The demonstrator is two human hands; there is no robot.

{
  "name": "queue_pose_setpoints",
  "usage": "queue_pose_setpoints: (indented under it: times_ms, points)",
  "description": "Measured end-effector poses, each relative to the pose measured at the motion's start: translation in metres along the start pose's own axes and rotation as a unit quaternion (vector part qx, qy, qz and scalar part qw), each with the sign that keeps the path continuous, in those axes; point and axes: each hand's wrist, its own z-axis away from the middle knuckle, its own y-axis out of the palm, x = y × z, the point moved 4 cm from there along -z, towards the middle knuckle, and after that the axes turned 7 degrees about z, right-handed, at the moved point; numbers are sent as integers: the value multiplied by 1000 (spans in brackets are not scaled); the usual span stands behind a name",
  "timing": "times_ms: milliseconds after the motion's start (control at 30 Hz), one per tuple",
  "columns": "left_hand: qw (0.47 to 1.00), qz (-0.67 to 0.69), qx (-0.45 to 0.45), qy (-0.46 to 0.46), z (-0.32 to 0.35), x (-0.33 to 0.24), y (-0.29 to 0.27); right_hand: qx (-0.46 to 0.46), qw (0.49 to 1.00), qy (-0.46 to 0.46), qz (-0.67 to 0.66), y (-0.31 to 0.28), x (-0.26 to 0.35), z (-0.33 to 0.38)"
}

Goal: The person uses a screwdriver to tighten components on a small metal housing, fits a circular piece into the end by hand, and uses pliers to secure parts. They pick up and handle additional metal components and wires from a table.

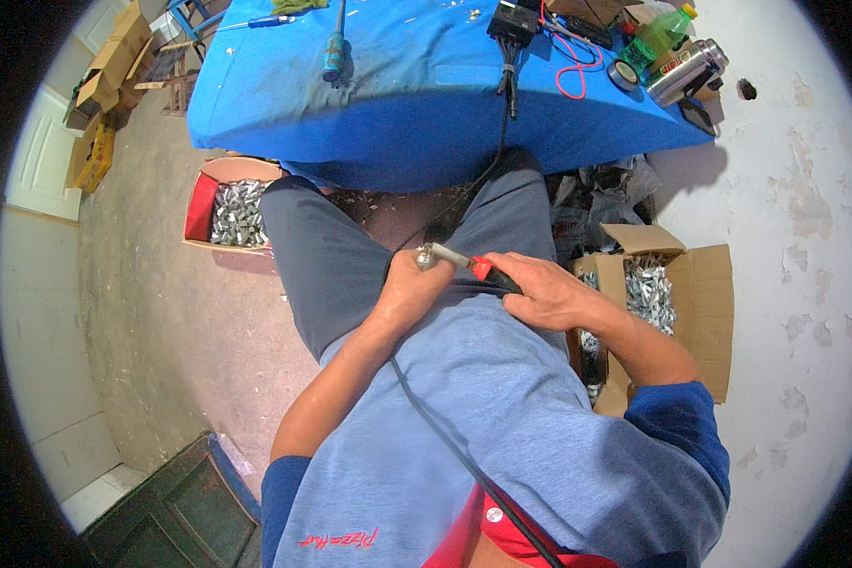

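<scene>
My left hand (417,286) is closed over my lap around a small silvery metal piece (425,256), whose end shows above the thumb and fingers. My right hand (544,292) grips a hand tool (483,269) with a black and red handle and a flat, pale grey blade. The tool points left, and its blade tip meets or lies right beside the metal piece; I cannot tell which. Most of the handle is hidden under my right fingers. A black cable (435,412) runs up over my shirt and passes by my left hand.
Cardboard boxes of small metal parts stand left (191,241) and right (717,312) of my legs. Ahead is a blue-covered table (398,133) with a teal-handled screwdriver (332,59), a blue screwdriver (273,20), a black cable box (514,19), a thermos (682,76) and a green bottle (665,38).
</scene>
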Motion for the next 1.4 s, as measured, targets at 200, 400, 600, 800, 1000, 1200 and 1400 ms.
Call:
queue_pose_setpoints:
  times_ms: [200,400,600,800,1000,1200,1400]
  points:
    - [998,-45,-20,37,-2,1,-2,-50,997,-51,-18,4,-6,0]
    - [996,-69,-32,35,-4,5,-2,-25,994,4,-105,-2,-9,-1]
    - [996,-88,-8,14,-3,0,1,-134,971,-17,-196,-13,9,-16]
    - [990,-133,3,38,-1,2,3,-100,954,-57,-278,-12,18,-53]
    - [991,-124,17,38,-7,13,3,22,950,-148,-276,-20,20,-75]
    - [993,-66,90,-46,-1,2,5,80,933,-106,-335,-24,18,-80]
    - [995,-58,78,-32,5,-13,6,60,929,-104,-349,-23,18,-80]
